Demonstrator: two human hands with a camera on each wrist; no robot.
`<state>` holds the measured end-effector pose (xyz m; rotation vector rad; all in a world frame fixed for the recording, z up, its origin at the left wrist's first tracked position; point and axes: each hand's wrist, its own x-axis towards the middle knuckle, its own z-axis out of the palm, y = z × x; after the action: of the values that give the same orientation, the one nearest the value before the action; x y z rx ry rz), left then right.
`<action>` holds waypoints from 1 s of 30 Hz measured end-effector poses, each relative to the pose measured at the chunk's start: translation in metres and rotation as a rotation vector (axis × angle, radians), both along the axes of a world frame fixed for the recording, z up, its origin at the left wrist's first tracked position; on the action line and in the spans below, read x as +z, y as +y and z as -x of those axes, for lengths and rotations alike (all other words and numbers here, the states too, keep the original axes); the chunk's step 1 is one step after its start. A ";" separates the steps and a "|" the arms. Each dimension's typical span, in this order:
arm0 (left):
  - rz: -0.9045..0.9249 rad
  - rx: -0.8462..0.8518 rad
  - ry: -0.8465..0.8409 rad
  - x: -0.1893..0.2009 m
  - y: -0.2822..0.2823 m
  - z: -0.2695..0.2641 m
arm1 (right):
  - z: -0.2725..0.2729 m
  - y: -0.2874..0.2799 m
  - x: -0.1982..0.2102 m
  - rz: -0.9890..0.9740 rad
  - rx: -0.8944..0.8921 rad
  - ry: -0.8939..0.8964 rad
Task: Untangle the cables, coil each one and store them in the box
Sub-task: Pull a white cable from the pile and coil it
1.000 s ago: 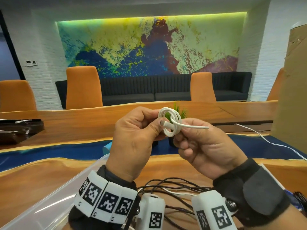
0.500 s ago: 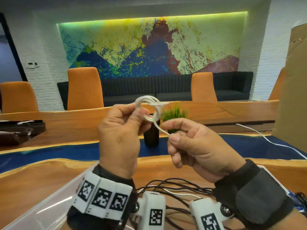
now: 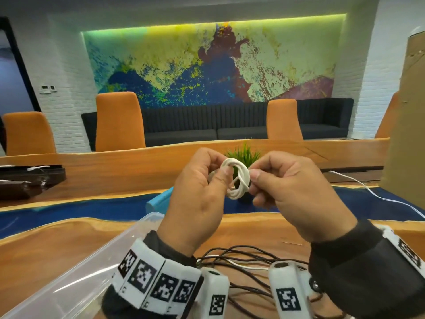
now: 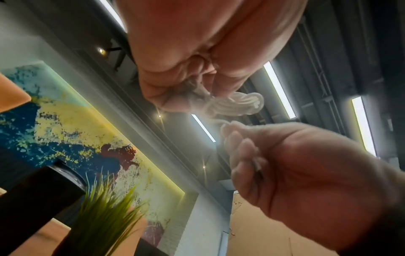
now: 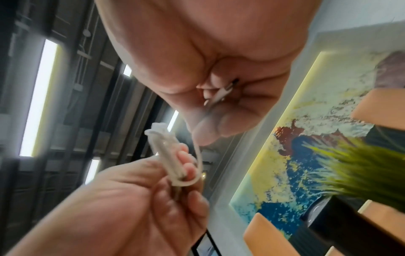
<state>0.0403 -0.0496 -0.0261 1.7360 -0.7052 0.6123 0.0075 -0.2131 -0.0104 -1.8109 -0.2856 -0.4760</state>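
Both hands (image 3: 197,199) (image 3: 296,194) pinched the small white coiled cable (image 3: 236,180); the tail tuck needed steady tension so loops held.

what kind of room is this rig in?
Likely an office meeting room or lounge: a long wooden table lined with orange chairs, a dark sofa behind, and a large abstract mural.
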 end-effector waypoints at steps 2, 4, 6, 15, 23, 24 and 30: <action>-0.027 0.067 -0.023 -0.001 0.002 -0.001 | 0.005 0.004 0.001 -0.041 0.025 -0.016; -0.035 0.071 -0.009 -0.002 0.003 -0.002 | 0.007 0.007 0.002 -0.084 0.057 -0.015; 0.000 0.013 0.051 0.000 0.002 -0.001 | 0.009 0.010 0.002 -0.116 0.090 -0.007; 0.029 0.138 0.021 -0.003 0.006 -0.007 | 0.004 0.001 0.000 0.175 -0.080 -0.242; 0.324 -0.266 0.388 0.004 0.001 0.003 | -0.011 0.009 -0.020 0.509 -0.211 -0.391; 0.331 -0.297 0.393 0.004 0.002 0.002 | -0.013 0.007 -0.021 0.462 -0.169 -0.362; -0.002 -0.138 0.049 0.000 0.007 -0.004 | -0.003 -0.010 -0.006 -0.347 0.459 0.275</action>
<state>0.0442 -0.0426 -0.0259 1.6824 -0.7844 0.4726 0.0101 -0.2234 -0.0163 -1.3932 -0.3886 0.0481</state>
